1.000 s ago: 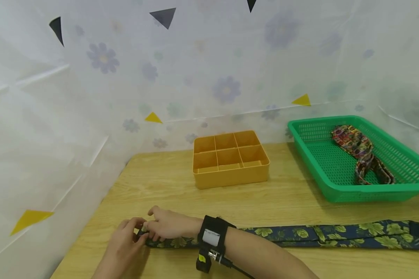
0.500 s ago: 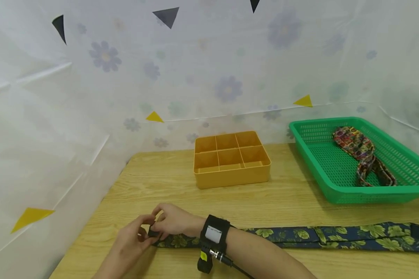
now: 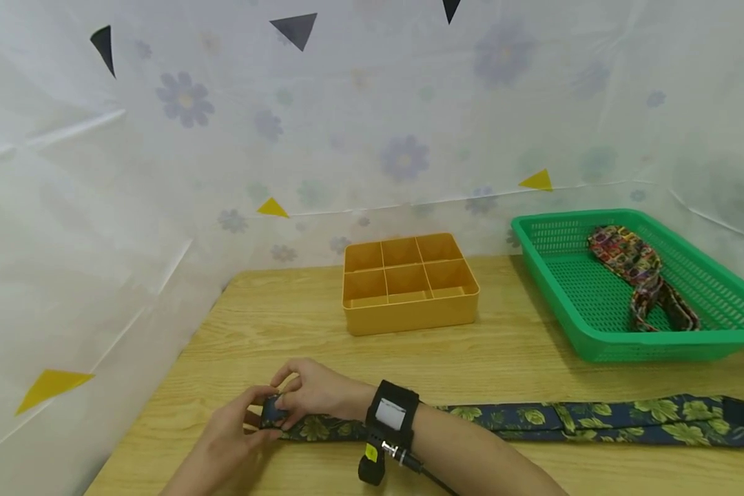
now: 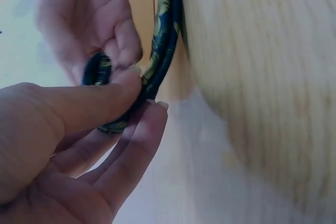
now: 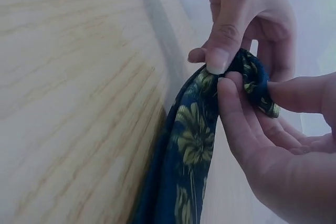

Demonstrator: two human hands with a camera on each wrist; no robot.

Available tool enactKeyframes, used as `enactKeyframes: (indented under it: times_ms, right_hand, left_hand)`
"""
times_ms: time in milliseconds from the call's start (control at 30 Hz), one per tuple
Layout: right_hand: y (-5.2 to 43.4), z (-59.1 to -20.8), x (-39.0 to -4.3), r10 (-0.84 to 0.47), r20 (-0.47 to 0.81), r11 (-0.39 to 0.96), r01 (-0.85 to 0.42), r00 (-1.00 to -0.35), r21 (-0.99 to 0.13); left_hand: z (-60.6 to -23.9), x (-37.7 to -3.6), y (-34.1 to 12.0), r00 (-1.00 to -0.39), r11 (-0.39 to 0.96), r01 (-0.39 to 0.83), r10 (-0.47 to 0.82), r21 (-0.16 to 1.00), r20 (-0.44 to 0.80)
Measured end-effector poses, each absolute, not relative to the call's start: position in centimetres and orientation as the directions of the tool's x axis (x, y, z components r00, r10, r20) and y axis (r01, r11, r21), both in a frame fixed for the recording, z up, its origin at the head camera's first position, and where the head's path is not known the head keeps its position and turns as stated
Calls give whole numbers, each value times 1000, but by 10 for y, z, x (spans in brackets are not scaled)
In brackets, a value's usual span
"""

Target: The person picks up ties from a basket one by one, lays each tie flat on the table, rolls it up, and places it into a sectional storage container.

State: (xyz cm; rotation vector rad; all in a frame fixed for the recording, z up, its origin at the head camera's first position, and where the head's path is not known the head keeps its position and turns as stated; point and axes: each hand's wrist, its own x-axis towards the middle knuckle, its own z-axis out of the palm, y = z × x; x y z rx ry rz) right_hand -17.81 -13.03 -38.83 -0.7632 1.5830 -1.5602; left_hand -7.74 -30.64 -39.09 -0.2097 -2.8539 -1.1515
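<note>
Both hands meet at the near left part of the desk (image 3: 273, 310), in front of the yellow divided box (image 3: 409, 282). Between them sits the rolled end of a dark blue necktie (image 3: 595, 418) printed with yellow-green leaves. The left hand (image 3: 229, 434) pinches that small roll, its thumb laid over the top and its fingers (image 4: 131, 150) curled beneath, as the left wrist view shows. The right hand (image 3: 313, 396), which wears a black wrist strap (image 3: 392, 417), grips the same roll from the other side, with fingertips (image 5: 220, 59) pressing down on the fabric where it curls over.

From the roll, the rest of the necktie lies flat on the desk and stretches away to the right, passing in front of the yellow divided box and well beyond it, reaching the right edge of the head view. In the right wrist view the fabric lifts slightly off the wood just where the hands hold it.

To the right of the yellow divided box stands a green basket (image 3: 552, 234) holding a multicoloured patterned tie (image 3: 638, 269) in a loose heap. A pale flowered sheet (image 3: 347, 124) hangs behind the yellow divided box, dotted with small yellow and black triangles.
</note>
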Motion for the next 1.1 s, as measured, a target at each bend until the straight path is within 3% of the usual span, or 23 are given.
enactKeyframes:
  times_ms: [367, 633, 767, 967, 1100]
  right_hand:
    - [-119, -388, -179, -830, -206, 251, -17, -518, -968]
    - [-118, -390, -178, -831, -211, 298, -91, -514, -950]
    - [-116, -392, -178, -828, -212, 284, -63, -519, -957]
    - [-115, -395, -185, -872, -214, 226, 25, -440, -974]
    - [-115, -396, -185, -875, -219, 222, 44, -432, -974]
  left_hand:
    - [-384, -80, -302, -984, 748, 176, 114, 640, 137]
    - [-388, -80, -297, -959, 721, 280, 183, 634, 216]
    - [-390, -81, -292, -947, 717, 317, 205, 621, 247]
    - [-390, -83, -286, -922, 731, 378, 245, 568, 299]
    - [-392, -85, -285, -899, 745, 427, 288, 512, 331]
